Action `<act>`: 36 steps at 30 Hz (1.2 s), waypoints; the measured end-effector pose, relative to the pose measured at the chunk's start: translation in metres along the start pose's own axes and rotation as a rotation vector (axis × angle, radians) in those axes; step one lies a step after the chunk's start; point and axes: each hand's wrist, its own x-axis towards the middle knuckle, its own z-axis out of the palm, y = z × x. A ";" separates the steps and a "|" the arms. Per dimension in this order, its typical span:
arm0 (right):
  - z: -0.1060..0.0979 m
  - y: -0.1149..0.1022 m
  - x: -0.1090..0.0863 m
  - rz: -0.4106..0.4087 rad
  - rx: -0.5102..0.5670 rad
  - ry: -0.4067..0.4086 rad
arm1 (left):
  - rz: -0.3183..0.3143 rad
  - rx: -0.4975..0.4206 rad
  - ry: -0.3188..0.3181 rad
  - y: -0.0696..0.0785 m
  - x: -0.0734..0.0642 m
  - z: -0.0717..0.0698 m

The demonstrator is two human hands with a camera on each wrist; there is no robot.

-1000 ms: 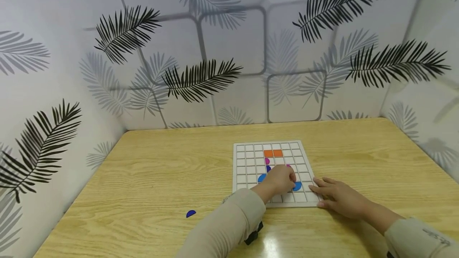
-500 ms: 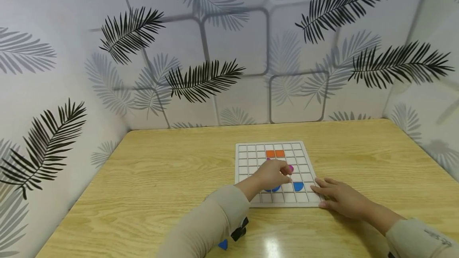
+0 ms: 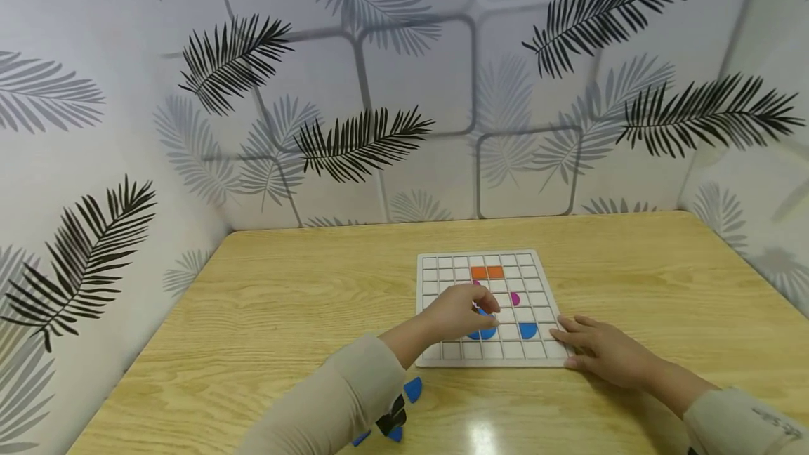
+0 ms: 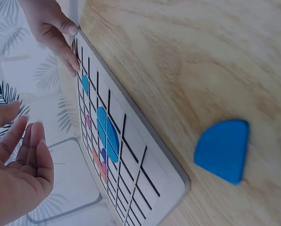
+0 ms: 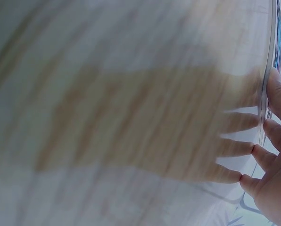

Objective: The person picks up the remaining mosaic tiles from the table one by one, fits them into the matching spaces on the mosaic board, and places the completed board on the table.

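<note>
A white grid board (image 3: 531, 351) lies on the wooden table. My left hand (image 3: 450, 311) hovers above its left half, fingers loosely bent and thumb apart; in the left wrist view nothing shows between them. Beneath this hand sit blue pieces (image 3: 489, 333), partly covered. A blue quarter-round piece (image 3: 528, 331) lies farther right in a cell. My right hand (image 3: 607, 353) rests at the board's right edge with fingers spread, its fingertips touching rim and table. Two orange squares (image 3: 487, 272) sit side by side near the top, and a magenta half-round piece (image 3: 515, 298) lies lower right.
In front of the board, a loose blue quarter-round piece (image 3: 413, 390) lies on the table (image 3: 303, 300). More blue pieces (image 3: 395, 434) show beside the left wrist strap, partly hidden by the sleeve. A leaf-patterned wall covering (image 3: 430, 167) stands behind the table.
My left hand has drawn back leftward from the lower right blue piece, uncovering it and the magenta one. Loose blue pieces have come into sight beside the left sleeve. My right hand has stayed put.
</note>
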 end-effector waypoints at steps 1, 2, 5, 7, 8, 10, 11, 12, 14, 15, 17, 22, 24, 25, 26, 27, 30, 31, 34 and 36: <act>0.000 0.000 0.000 -0.003 0.000 0.000 | 0.001 -0.012 -0.001 -0.001 -0.003 -0.001; 0.000 0.000 0.000 -0.005 0.001 0.000 | 0.003 -0.018 -0.002 -0.002 -0.006 -0.003; 0.000 0.001 0.001 -0.003 0.006 -0.006 | 0.017 -0.034 -0.001 -0.005 -0.016 -0.007; 0.000 0.001 0.001 0.002 0.008 -0.009 | 0.027 -0.042 0.003 -0.008 -0.022 -0.009; 0.000 0.001 0.001 0.003 0.010 -0.008 | 0.032 -0.048 0.005 -0.009 -0.024 -0.010; 0.001 0.001 0.001 0.007 0.012 -0.011 | 0.041 -0.068 0.007 -0.012 -0.030 -0.012; 0.001 0.001 0.001 0.007 0.013 -0.011 | 0.041 -0.082 0.004 -0.013 -0.033 -0.013; 0.001 0.001 0.002 0.008 0.013 -0.012 | 0.038 -0.093 0.003 -0.014 -0.036 -0.015; 0.001 0.001 0.002 0.008 0.013 -0.014 | 0.030 -0.120 -0.008 -0.016 -0.043 -0.017; 0.002 0.001 0.002 0.009 0.014 -0.016 | 0.025 -0.132 -0.016 -0.017 -0.047 -0.019; 0.002 0.001 0.002 0.014 0.014 -0.019 | 0.021 -0.143 -0.033 -0.019 -0.054 -0.021; 0.002 -0.001 0.002 0.030 0.012 -0.010 | 0.061 -0.110 -0.062 -0.027 -0.072 -0.026; 0.001 -0.001 0.001 0.031 0.008 0.002 | 0.075 -0.094 -0.076 -0.031 -0.078 -0.028; 0.001 -0.001 0.001 0.030 0.006 0.004 | 0.080 -0.090 -0.084 -0.033 -0.082 -0.029; 0.000 -0.001 0.000 0.027 0.006 0.006 | 0.083 -0.087 -0.093 -0.035 -0.085 -0.030; 0.000 -0.001 0.000 0.025 0.005 0.009 | 0.084 -0.092 -0.103 -0.037 -0.088 -0.031; 0.000 0.000 0.001 0.021 0.011 -0.006 | 0.081 -0.111 -0.126 -0.044 -0.099 -0.033; 0.001 0.000 0.001 0.021 0.015 -0.008 | 0.075 -0.123 -0.131 -0.046 -0.103 -0.034; 0.002 0.000 0.001 0.024 0.024 -0.005 | 0.065 -0.127 -0.135 -0.053 -0.114 -0.036; 0.002 -0.001 0.001 0.027 0.027 -0.003 | 0.053 -0.127 -0.136 -0.058 -0.120 -0.038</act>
